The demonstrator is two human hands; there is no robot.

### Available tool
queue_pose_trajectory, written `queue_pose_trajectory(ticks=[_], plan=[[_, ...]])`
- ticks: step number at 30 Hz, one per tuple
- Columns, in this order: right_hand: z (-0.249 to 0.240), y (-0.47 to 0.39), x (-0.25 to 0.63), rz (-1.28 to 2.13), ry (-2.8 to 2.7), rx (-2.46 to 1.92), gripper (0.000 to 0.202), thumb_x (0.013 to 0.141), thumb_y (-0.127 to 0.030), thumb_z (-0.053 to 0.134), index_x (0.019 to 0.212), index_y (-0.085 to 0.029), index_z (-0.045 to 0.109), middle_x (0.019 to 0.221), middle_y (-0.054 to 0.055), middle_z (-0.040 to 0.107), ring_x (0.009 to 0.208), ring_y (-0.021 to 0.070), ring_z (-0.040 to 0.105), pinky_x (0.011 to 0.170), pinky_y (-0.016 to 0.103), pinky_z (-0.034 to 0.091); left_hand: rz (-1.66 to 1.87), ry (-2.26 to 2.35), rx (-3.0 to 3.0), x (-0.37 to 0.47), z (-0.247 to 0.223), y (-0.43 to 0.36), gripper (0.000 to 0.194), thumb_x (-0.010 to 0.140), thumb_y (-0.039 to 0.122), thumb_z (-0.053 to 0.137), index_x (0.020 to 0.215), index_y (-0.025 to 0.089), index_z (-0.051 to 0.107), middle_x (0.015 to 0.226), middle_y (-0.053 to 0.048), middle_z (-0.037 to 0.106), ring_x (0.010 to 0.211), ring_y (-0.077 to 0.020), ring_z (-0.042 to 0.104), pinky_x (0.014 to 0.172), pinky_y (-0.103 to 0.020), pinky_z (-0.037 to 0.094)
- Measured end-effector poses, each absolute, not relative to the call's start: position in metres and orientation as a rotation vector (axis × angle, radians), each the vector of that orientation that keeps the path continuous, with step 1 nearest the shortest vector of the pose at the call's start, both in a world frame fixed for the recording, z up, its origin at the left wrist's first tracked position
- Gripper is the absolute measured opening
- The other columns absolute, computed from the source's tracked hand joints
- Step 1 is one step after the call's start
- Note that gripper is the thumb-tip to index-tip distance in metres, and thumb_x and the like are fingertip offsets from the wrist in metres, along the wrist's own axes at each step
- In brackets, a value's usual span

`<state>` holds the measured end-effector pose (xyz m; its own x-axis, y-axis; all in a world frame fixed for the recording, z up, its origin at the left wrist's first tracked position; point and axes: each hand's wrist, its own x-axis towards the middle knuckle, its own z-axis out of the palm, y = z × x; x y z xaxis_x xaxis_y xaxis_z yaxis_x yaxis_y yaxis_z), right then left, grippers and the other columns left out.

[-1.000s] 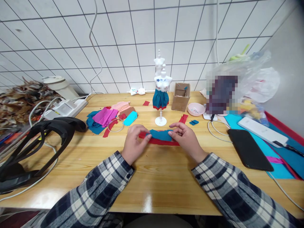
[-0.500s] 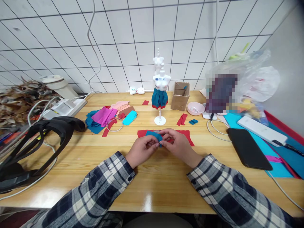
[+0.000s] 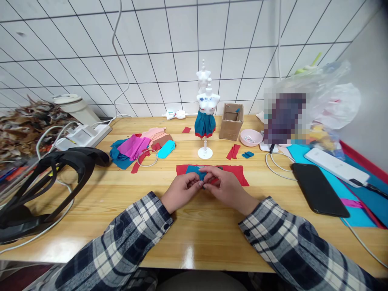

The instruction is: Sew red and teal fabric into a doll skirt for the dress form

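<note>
Both hands meet above the middle of the table, fingertips together over a small piece of teal cloth (image 3: 190, 169). My left hand (image 3: 182, 190) is closed in a pinch at its near edge. Opposite it, my right hand (image 3: 228, 186) pinches the same cloth, its fingers curled over and hiding part of it. Beneath lies a strip of red cloth (image 3: 240, 173), flat on the wood. A thin metal tool, mostly covered by the fingers, rests on the strip. Behind the hands stands a small white mannequin (image 3: 207, 104) wearing a teal skirt (image 3: 205, 123) with a red hem.
On the left lie heaped cloth scraps (image 3: 133, 147), a metal ring (image 3: 147, 158) and a black headset (image 3: 81, 173). A cardboard box (image 3: 230, 125), a pink bowl (image 3: 251, 138) and red scraps (image 3: 233, 152) are right of the mannequin. Further right is a black phone (image 3: 320, 190).
My right index finger has shifted left over the teal cloth, and less of the cloth shows between the hands. The view has moved slightly.
</note>
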<state>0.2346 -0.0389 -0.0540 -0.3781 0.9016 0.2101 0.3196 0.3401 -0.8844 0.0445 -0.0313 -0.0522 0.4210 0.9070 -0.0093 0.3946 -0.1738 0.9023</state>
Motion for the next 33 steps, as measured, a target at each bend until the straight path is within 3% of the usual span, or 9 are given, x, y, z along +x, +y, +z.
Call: queue_pose_trajectory(ticks=[4, 11, 16, 20, 24, 28, 33], plan=[[-0.053, -0.038, 0.235, 1.029, -1.838, -1.094, 0.038, 0.082, -0.013, 0.062, 0.119, -0.023, 0.058, 0.090, 0.001, 0.071, 0.081, 0.0151, 0.068, 0.075, 0.031, 0.056, 0.693, 1.106, 1.733, 0.043, -0.056, -0.029, 0.029, 0.087, 0.043, 0.055, 0.074, 0.017, 0.060, 0.062, 0.003, 0.052, 0.057, -0.0115, 0.043, 0.055, -0.023, 0.034], [-0.050, -0.037, 0.235, 0.982, -1.841, -1.175, 0.017, 0.080, -0.017, 0.066, 0.096, -0.020, 0.063, 0.086, 0.002, 0.070, 0.078, 0.0148, 0.065, 0.069, 0.028, 0.054, 0.708, 1.059, 1.679, 0.042, -0.055, -0.028, 0.030, 0.088, 0.043, 0.055, 0.083, 0.018, 0.071, 0.082, -0.003, 0.070, 0.078, -0.0184, 0.060, 0.075, -0.028, 0.046], [-0.051, -0.036, 0.236, 0.906, -1.921, -1.229, 0.013, 0.079, -0.027, 0.071, 0.088, -0.020, 0.065, 0.079, 0.001, 0.067, 0.071, 0.0149, 0.060, 0.064, 0.028, 0.049, 0.690, 1.058, 1.717, 0.041, -0.057, -0.028, 0.030, 0.089, 0.041, 0.055, 0.084, 0.019, 0.074, 0.080, -0.002, 0.072, 0.077, -0.0186, 0.062, 0.074, -0.028, 0.048], [-0.052, -0.034, 0.237, 0.859, -1.962, -1.254, 0.004, 0.080, -0.022, 0.068, 0.085, -0.022, 0.067, 0.081, 0.001, 0.068, 0.071, 0.0150, 0.059, 0.064, 0.028, 0.047, 0.688, 1.026, 1.761, 0.041, -0.057, -0.028, 0.028, 0.090, 0.038, 0.055, 0.082, 0.020, 0.074, 0.082, -0.004, 0.074, 0.078, -0.0197, 0.064, 0.074, -0.028, 0.049], [-0.051, -0.035, 0.239, 0.766, -2.038, -1.268, 0.008, 0.082, -0.023, 0.068, 0.090, -0.022, 0.068, 0.086, 0.002, 0.069, 0.073, 0.0158, 0.060, 0.064, 0.028, 0.047, 0.699, 1.058, 1.741, 0.042, -0.052, -0.030, 0.028, 0.088, 0.040, 0.056, 0.080, 0.019, 0.072, 0.078, -0.003, 0.072, 0.074, -0.0180, 0.063, 0.069, -0.026, 0.047], [-0.047, -0.040, 0.240, 0.480, -2.265, -1.229, 0.022, 0.086, -0.020, 0.062, 0.108, -0.022, 0.065, 0.103, 0.006, 0.069, 0.089, 0.0208, 0.063, 0.068, 0.030, 0.047, 0.694, 1.081, 1.642, 0.043, -0.049, -0.031, 0.030, 0.084, 0.046, 0.060, 0.085, 0.017, 0.070, 0.078, -0.003, 0.070, 0.070, -0.0172, 0.060, 0.065, -0.026, 0.046], [-0.043, -0.044, 0.240, 0.345, -2.400, -1.241, 0.022, 0.090, -0.024, 0.057, 0.110, -0.021, 0.065, 0.104, 0.010, 0.069, 0.092, 0.0235, 0.064, 0.067, 0.031, 0.046, 0.726, 1.149, 1.647, 0.041, -0.052, -0.028, 0.033, 0.086, 0.046, 0.057, 0.077, 0.016, 0.069, 0.073, -0.002, 0.067, 0.067, -0.0161, 0.058, 0.064, -0.026, 0.044]])
